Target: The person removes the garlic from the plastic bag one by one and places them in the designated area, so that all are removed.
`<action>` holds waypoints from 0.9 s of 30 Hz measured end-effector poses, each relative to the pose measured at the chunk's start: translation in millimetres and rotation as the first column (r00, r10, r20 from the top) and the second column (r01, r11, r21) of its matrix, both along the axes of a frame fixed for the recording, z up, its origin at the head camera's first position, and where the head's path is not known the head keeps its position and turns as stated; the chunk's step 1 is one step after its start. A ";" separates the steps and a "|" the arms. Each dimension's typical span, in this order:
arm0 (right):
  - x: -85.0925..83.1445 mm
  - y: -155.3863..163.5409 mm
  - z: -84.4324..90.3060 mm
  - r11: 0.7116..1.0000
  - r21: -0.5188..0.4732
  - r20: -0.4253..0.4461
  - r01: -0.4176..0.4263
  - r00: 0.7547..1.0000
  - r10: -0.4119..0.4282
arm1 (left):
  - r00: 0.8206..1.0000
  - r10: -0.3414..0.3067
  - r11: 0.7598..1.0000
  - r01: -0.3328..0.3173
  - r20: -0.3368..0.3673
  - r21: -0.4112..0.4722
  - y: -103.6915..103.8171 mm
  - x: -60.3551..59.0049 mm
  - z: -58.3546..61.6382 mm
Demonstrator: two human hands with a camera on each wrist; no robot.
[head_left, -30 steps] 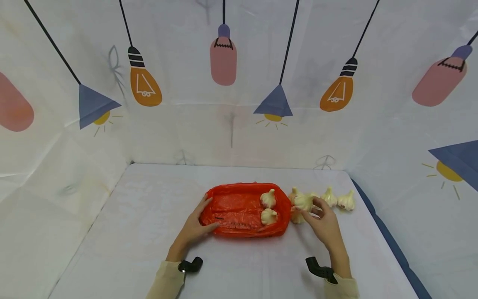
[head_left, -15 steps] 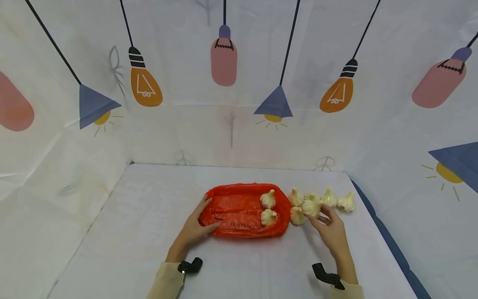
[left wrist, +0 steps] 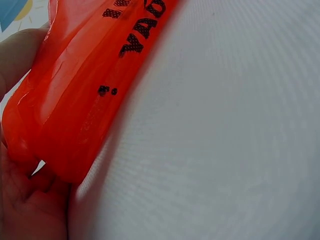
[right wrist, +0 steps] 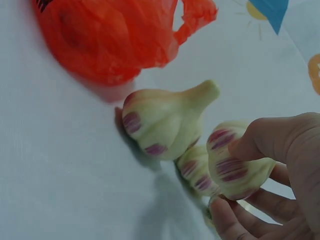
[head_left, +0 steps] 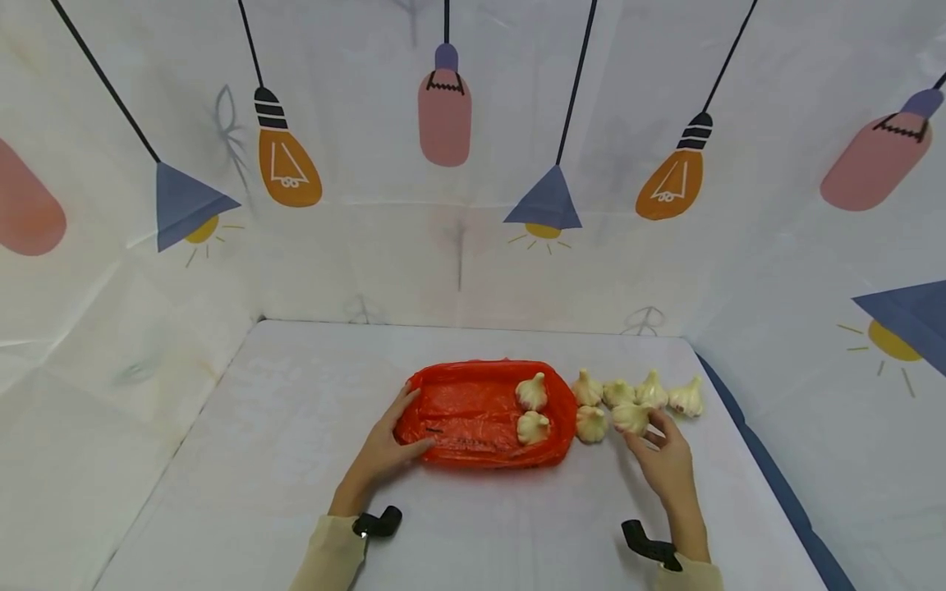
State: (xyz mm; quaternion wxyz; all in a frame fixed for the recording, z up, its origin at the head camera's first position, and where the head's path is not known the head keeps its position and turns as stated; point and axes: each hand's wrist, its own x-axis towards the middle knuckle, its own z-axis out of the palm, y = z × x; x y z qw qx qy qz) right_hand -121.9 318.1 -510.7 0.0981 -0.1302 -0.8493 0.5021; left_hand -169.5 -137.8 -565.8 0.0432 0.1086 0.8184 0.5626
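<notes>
A red plastic bag, spread out like a shallow tray, lies mid-table with two garlic bulbs inside its right end. My left hand holds the bag's left end, thumb along the front side and fingers round the far side; black print shows on the bag in the left wrist view. Right of the bag, my right hand pinches a garlic bulb between thumb and fingers. That bulb, purple-streaked, appears in the right wrist view beside another garlic bulb on the table.
Several more garlic bulbs stand in a row right of the bag, and one sits in front, close to its right end. The white table meets a lamp-patterned cloth backdrop at its back and sides.
My right hand has moved rightward and a little toward me with the garlic bulb, away from the bag's right end, uncovering the bulbs behind. The left hand stays on the bag.
</notes>
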 end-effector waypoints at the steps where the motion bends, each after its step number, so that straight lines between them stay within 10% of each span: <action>1: -0.2 0.6 -1.4 1.000 0.019 0.007 0.005 1.000 -0.005 | 1.000 -0.002 1.000 0.002 0.001 -0.002 0.1 0.2 0.2; 27: -4.4 1.1 -29.4 0.986 0.162 -0.010 0.042 0.999 -0.041 | 1.000 0.009 1.000 -0.009 0.007 -0.014 1.3 -0.3 1.1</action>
